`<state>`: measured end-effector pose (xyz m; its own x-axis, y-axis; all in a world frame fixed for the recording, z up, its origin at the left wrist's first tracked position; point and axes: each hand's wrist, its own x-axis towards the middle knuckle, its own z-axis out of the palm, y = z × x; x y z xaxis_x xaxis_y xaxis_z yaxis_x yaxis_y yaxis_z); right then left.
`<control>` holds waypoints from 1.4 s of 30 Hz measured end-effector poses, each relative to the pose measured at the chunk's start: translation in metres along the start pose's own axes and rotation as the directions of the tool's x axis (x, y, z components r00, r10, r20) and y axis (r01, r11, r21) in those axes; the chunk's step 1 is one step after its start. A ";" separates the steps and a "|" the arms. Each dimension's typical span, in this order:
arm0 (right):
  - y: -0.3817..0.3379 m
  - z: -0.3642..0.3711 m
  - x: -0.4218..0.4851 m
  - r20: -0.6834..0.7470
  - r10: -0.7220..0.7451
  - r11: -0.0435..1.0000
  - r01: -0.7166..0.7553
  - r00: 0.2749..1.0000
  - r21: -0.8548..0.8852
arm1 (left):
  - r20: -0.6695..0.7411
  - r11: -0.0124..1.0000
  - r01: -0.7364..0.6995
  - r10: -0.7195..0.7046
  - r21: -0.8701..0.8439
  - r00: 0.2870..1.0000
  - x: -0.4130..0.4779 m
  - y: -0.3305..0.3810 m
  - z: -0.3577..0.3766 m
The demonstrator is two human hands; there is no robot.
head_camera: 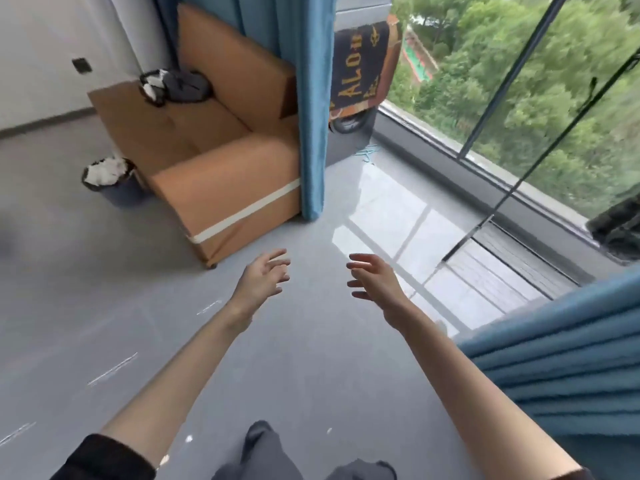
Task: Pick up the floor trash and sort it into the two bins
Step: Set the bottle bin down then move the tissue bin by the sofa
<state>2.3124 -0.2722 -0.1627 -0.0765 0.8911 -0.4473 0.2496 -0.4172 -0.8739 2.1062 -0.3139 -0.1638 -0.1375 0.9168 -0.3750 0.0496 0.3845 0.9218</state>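
Well off to the left of the left hand (263, 278) a dark bin (121, 197) stands upright, mouth up, heaped with white paper (105, 169); no second bin is in sight. Both hands hover empty, fingers spread. Beyond the right hand (375, 284) a blue scrap (369, 155) lies tangled, no clear long axis, so sorting looks unfinished
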 end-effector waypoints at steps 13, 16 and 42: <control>-0.123 0.307 0.109 0.361 -0.051 0.984 0.109 0.931 -0.144 | -0.485 0.973 -0.003 -0.112 -0.229 0.867 0.039 -0.023 -0.303; -0.150 0.372 0.147 0.413 -0.062 0.973 0.148 0.909 -0.179 | -0.560 0.962 -0.015 -0.146 -0.273 0.816 0.063 -0.028 -0.364; -0.358 0.856 0.476 0.465 0.069 0.946 0.090 0.883 -0.311 | -0.627 0.958 0.046 -0.222 -0.285 0.747 0.387 0.026 -0.876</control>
<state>1.3606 0.1485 -0.2258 -0.4989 0.6748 -0.5438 0.5298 -0.2590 -0.8076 1.1881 -0.0439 -0.1988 -0.7338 0.5315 -0.4230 -0.2404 0.3792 0.8935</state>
